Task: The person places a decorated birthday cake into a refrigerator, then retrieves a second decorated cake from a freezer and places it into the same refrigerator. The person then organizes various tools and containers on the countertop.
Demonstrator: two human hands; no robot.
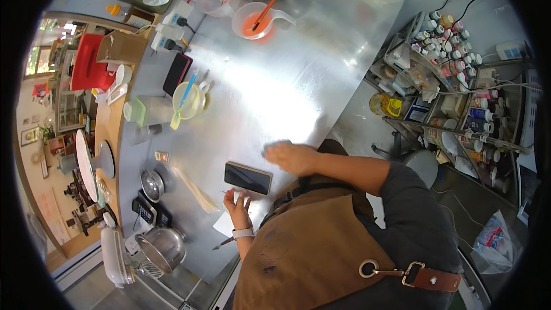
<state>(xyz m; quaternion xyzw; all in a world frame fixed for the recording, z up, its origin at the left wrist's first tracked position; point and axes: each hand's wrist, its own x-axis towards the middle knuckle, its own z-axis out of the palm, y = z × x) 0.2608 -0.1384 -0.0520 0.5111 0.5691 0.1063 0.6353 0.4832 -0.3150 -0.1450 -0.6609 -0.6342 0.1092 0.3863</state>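
My right hand [288, 157] lies flat near the front edge of the stainless steel table [232, 129], over a dark grey cloth or pad [272, 145] that is mostly hidden beneath it. Between my hands rests a smartphone [248, 178] with its dark screen up. My left hand [238, 209], with a watch on the wrist, is just beside the phone's lower left; its fingers are apart and slightly curled, and nothing is seen held in them. A white paper [223, 224] and a thin dark-handled tool [222, 243] lie next to that wrist.
Along the left stand a yellow-smeared cup [186, 101] with a blue spatula, a second phone [177, 74], a sieve [152, 185] and a stand mixer [116, 258]. A cup of orange liquid [254, 23] with a brush stands at the far side. Shelves of bottles [456, 125] are at right.
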